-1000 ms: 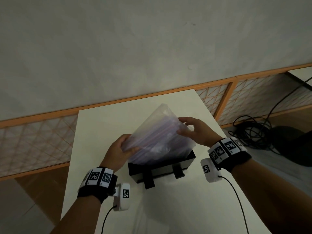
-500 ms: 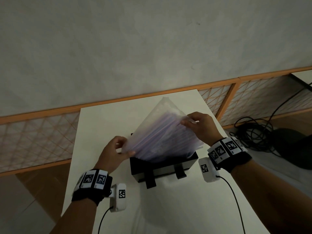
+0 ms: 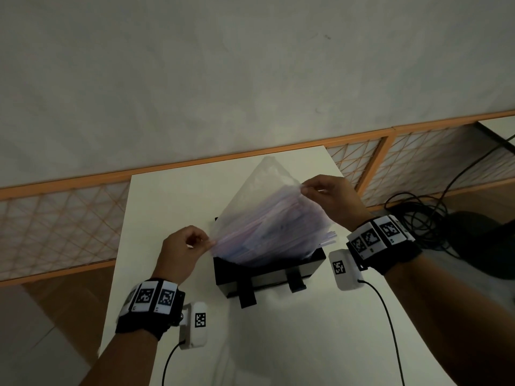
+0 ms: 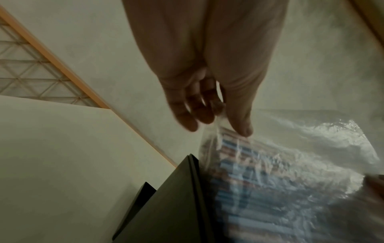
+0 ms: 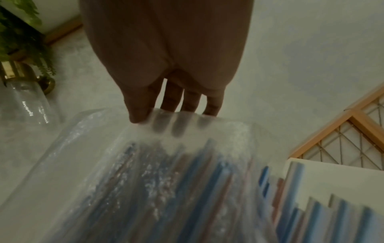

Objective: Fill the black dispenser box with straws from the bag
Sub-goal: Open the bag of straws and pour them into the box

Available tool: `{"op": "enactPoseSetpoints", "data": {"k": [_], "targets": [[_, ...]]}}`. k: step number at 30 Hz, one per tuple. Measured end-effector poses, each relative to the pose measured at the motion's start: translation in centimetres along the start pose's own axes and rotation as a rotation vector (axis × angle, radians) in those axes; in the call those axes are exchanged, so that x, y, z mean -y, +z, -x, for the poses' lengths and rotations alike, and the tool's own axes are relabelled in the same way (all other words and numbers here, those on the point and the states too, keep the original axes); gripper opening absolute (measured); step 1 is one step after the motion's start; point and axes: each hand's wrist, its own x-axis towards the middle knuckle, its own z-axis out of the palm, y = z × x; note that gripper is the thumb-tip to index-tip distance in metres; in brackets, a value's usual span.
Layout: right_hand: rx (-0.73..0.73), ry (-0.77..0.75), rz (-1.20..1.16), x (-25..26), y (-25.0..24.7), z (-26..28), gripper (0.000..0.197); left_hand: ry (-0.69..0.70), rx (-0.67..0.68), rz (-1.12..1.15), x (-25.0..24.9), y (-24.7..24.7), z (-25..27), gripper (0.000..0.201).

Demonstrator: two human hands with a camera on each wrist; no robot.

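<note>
A clear plastic bag (image 3: 262, 199) full of blue, red and white straws (image 3: 278, 235) hangs tipped over the open black dispenser box (image 3: 267, 274) on the white table (image 3: 167, 196). Straw ends stick out of the bag's lower right side above the box. My left hand (image 3: 206, 242) pinches the bag's lower left corner (image 4: 218, 121) between thumb and fingers. My right hand (image 3: 305, 188) pinches the bag's upper right edge (image 5: 176, 121), thumb in front and fingers behind the plastic. The box's inside is hidden by the bag.
The table stands against a grey wall with an orange-framed lattice panel (image 3: 55, 218) along its base. Black cables (image 3: 418, 213) lie coiled on the floor at the right. A glass vase with a green plant (image 5: 22, 54) shows in the right wrist view.
Both hands have shifted from cupping the bag's sides to pinching its edges. The bag has risen and tilted steeper over the box, and straw ends now poke out at its lower right.
</note>
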Motion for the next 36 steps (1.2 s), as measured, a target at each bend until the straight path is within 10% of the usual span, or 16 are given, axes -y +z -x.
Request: {"op": "enactPoseSetpoints", "data": {"k": [10, 14, 25, 36], "targets": [[-0.034, 0.012, -0.038, 1.0, 0.9, 0.3, 0.009, -0.058, 0.166, 0.0, -0.8, 0.3, 0.1, 0.039], [-0.077, -0.001, -0.054, 1.1, 1.0, -0.1, 0.012, -0.017, 0.18, -0.134, -1.1, 0.2, 0.0, 0.004], [-0.049, 0.011, 0.005, 1.5, 1.0, -0.2, 0.004, -0.072, 0.265, 0.021, -0.3, 0.1, 0.5, 0.037], [0.041, 0.027, 0.07, 2.8, 0.0, -0.8, 0.004, -0.019, 0.116, -0.058, -0.8, -0.5, 0.4, 0.017]]}}
